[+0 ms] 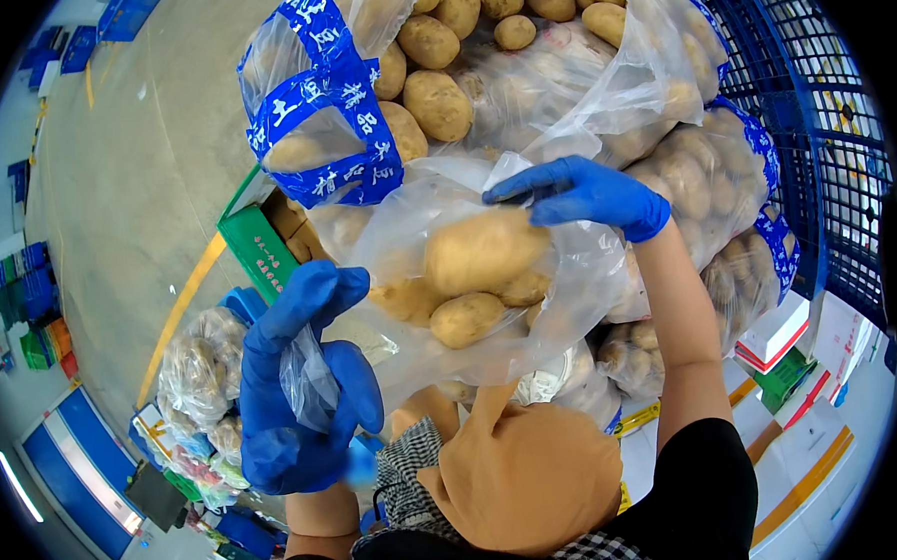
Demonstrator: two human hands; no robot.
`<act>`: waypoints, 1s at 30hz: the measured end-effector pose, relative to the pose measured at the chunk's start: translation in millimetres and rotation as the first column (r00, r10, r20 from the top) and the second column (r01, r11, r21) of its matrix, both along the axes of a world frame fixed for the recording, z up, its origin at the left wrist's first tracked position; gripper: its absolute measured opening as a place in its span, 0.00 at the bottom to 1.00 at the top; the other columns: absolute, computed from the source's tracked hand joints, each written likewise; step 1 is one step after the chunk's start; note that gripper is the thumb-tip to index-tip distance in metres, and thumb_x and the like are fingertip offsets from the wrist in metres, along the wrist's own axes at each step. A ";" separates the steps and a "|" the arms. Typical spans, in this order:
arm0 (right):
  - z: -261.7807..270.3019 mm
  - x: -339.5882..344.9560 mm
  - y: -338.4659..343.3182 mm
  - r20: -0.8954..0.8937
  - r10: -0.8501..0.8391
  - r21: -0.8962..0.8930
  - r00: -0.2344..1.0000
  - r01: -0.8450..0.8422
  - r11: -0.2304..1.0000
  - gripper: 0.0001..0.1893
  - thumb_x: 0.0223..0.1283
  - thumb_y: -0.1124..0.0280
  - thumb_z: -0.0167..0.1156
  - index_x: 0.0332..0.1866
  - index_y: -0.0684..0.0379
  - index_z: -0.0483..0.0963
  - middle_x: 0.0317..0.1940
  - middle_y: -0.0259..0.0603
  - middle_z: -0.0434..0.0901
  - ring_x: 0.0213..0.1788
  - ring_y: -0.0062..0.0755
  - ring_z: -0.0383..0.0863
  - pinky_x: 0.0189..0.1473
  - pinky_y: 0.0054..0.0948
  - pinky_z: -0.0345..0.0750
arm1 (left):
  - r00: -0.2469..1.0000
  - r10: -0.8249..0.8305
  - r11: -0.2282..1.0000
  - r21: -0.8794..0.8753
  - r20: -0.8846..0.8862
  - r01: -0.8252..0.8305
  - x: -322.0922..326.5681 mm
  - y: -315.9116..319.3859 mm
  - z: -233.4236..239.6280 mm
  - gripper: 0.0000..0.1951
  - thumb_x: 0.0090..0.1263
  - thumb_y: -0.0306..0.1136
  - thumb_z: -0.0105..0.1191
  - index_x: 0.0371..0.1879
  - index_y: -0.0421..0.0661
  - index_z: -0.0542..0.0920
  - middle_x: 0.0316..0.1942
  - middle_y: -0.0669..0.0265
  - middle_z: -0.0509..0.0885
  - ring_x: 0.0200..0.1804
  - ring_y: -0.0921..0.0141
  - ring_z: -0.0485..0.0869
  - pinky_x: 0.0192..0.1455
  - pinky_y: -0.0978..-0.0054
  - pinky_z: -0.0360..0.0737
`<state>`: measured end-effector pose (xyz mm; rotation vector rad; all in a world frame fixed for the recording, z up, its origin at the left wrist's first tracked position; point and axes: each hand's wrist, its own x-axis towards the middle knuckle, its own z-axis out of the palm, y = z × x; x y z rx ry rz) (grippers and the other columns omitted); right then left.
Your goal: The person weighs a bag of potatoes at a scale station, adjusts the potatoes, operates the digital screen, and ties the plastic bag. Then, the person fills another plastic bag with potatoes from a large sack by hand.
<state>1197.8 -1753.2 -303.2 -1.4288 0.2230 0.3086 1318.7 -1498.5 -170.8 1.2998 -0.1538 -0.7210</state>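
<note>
A clear plastic bag (415,364) with several potatoes in it hangs in front of me. My left hand (310,383), in a blue glove, grips a gathered part of its film at the bag's left side. One large potato (485,250), slightly blurred, lies on top of others at the bag's mouth. My right hand (584,199), also gloved in blue, is just above and right of that potato, over the bag's far edge, with its fingers stretched out; whether it touches the film I cannot tell. Beyond is a big opened sack with loose potatoes (438,106).
Full potato sacks (688,172) are stacked at the right beside a blue mesh crate wall (802,114). A green cardboard box (256,247) stands left of the pile. Bagged goods (200,358) sit lower left, near a yellow floor line (183,306).
</note>
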 end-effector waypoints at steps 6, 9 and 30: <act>-116.8 87.9 6.6 0.198 -0.173 -0.893 0.965 0.250 0.374 0.40 0.44 0.66 0.63 0.66 0.59 0.54 0.62 0.55 0.59 0.53 0.49 0.73 0.55 0.31 0.71 | 0.969 -0.247 0.963 -0.109 0.015 0.247 -3.7 3.3 -0.8 0.42 0.53 0.52 0.55 0.60 0.30 0.60 0.57 0.41 0.67 0.12 0.80 0.67 0.13 0.89 0.61; -129.6 133.8 20.7 0.093 -0.227 -0.931 0.970 0.165 0.324 0.44 0.40 0.66 0.64 0.67 0.55 0.50 0.63 0.61 0.53 0.54 0.58 0.69 0.56 0.35 0.70 | 0.973 -0.232 0.964 -0.134 0.012 0.232 -4.4 8.4 -2.7 0.41 0.54 0.52 0.55 0.59 0.31 0.62 0.57 0.41 0.67 0.12 0.80 0.67 0.14 0.89 0.61; -3.9 30.4 18.7 0.045 -0.209 -0.053 0.977 0.212 0.976 0.26 0.53 0.67 0.60 0.59 0.59 0.67 0.55 0.37 0.71 0.53 0.28 0.72 0.56 0.29 0.68 | 0.972 -0.225 0.973 -0.040 0.067 0.228 -11.1 15.3 7.4 0.41 0.56 0.59 0.50 0.58 0.33 0.63 0.58 0.43 0.66 0.14 0.80 0.69 0.13 0.90 0.61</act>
